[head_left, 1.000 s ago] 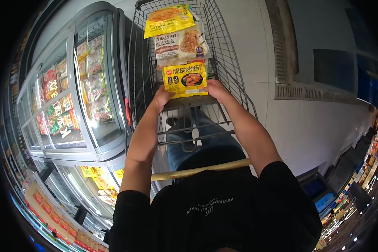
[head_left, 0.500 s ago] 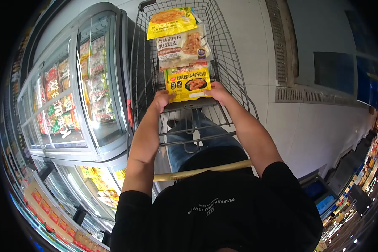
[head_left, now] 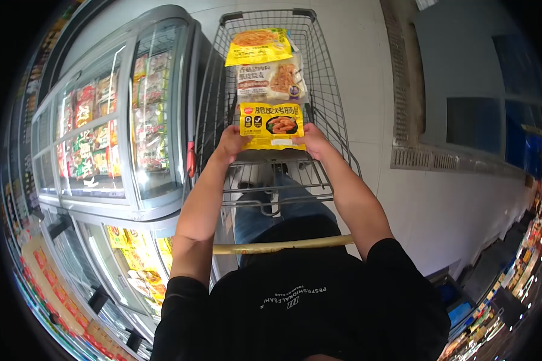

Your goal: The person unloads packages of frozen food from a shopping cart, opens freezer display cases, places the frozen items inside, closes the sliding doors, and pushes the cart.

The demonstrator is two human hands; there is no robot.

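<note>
Between my two hands is a yellow sausage package [head_left: 271,125], lying face up at the near end of the cart's basket. My left hand [head_left: 232,143] grips its left edge, with the thumb on top. At the right edge, my right hand [head_left: 312,141] pinches the package the same way. The fingers beneath it are hidden. Just beyond lies a white package with a food picture [head_left: 271,82], and past that a yellow package [head_left: 259,47] overlaps it. All three are in the wire shopping cart [head_left: 331,78].
Glass-topped freezers [head_left: 129,204] full of bagged food stand along the left side of the cart. The cart's yellowish handle bar [head_left: 283,245] crosses in front of my body. A floor grate [head_left: 424,160] lies to the right. A red object [head_left: 191,159] hangs at the cart's left side.
The view has shifted, so the cart's far end now shows fully. My hands still hold the yellow sausage package, which now lies flatter and covers less of the white package.
</note>
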